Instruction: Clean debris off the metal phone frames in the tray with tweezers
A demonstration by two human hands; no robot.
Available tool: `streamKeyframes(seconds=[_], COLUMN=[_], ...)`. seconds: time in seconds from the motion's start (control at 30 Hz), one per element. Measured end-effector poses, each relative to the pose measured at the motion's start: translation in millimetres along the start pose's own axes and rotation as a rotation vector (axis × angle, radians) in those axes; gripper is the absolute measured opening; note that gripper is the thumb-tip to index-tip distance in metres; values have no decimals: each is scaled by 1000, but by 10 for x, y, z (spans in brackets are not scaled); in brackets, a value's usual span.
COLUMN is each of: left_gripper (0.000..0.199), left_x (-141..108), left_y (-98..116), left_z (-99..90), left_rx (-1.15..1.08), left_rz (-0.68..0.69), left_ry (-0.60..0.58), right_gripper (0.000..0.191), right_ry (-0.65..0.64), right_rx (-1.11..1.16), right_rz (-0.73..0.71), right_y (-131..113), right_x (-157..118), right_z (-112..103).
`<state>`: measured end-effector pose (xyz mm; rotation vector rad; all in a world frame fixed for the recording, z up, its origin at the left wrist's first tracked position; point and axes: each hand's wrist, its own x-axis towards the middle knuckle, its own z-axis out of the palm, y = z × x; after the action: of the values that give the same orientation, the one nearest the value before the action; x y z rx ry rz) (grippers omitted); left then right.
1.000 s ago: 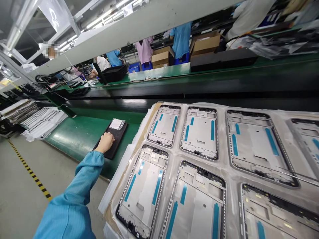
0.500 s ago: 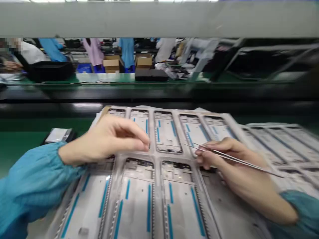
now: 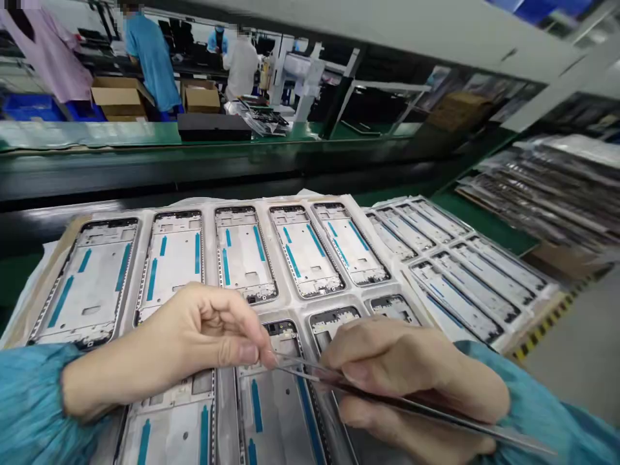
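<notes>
My right hand [image 3: 411,374] grips a pair of metal tweezers [image 3: 387,402], whose tips point left. Those tips meet the pinched thumb and forefinger of my left hand [image 3: 194,342]. Whatever the left fingertips pinch, if anything, is too small to make out. Both hands hover over a clear plastic tray [image 3: 285,303] of phone middle frames. Under the tweezers lies one phone frame [image 3: 271,413] with blue strips on its silvery plate. Behind it, another phone frame [image 3: 242,252] carries similar blue strips. My hands partly hide the front row.
To the right sits a second tray of phone frames [image 3: 455,271], beside a floor edge with yellow-black tape [image 3: 552,316]. Stacked trays [image 3: 557,187] stand farther right. Across the green bench are a black box [image 3: 213,127], cardboard boxes [image 3: 121,97] and several people.
The view has swung to the right, showing the second tray and the stacks more fully. My hands have come together, and the tweezer tips now reach my left fingertips.
</notes>
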<state>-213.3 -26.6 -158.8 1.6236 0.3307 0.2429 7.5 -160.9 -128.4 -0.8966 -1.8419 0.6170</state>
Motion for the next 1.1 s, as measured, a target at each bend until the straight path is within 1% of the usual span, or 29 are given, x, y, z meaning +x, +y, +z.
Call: streamKeyframes(seconds=[0.07,0.1,0.2,0.27,0.37,0.5,0.6,0.67,0.7,0.77,0.8,0.83,0.87,0.97,1.03,1.1], left_gripper=[18,15,7,9,14,20,22,21,23,38,44,46,44,30,25,21], left_x=[1,-2,-11,-10,0,-1,-22,-41,-50,-64,-68,-68,-67,-59,-59,-63], left_y=[22,34,74,97,119,117,74,30,11,-10,-9,0,15,52,43,12], left_z=[-2,0,12,20,27,32,29,23,22,24,30,39,50,85,95,94], left_rx=[17,-19,-216,-292,-301,-322,-233,-68,40,245,306,321,291,107,75,102], left_rz=[-14,-18,-35,-52,-38,-67,-60,-57,-60,-65,-64,-55,-46,-23,-1,40], left_ry=[-3,-1,21,39,60,95,134,153,145,110,106,118,151,263,284,277], right_gripper=[22,22,22,22,21,21,22,21,19,17,16,16,17,18,18,18], right_ry=[-3,-6,-15,-10,3,31,-10,20,47,98,115,130,144,162,150,153], right_rx=[-48,-86,-173,-175,-158,-201,-217,-251,-270,-292,-297,-297,-289,-253,-242,-234], right_rz=[6,5,22,27,22,20,2,1,2,10,22,35,44,57,45,35], right_y=[-7,-15,-33,-33,-34,-53,-47,-35,-29,-21,-18,-17,-15,-11,-5,1], right_x=[23,24,2,-15,-24,-21,-20,-22,-24,-31,-34,-38,-41,-42,-34,-26], right_z=[-17,-15,8,28,51,50,43,54,65,94,109,122,133,146,149,155])
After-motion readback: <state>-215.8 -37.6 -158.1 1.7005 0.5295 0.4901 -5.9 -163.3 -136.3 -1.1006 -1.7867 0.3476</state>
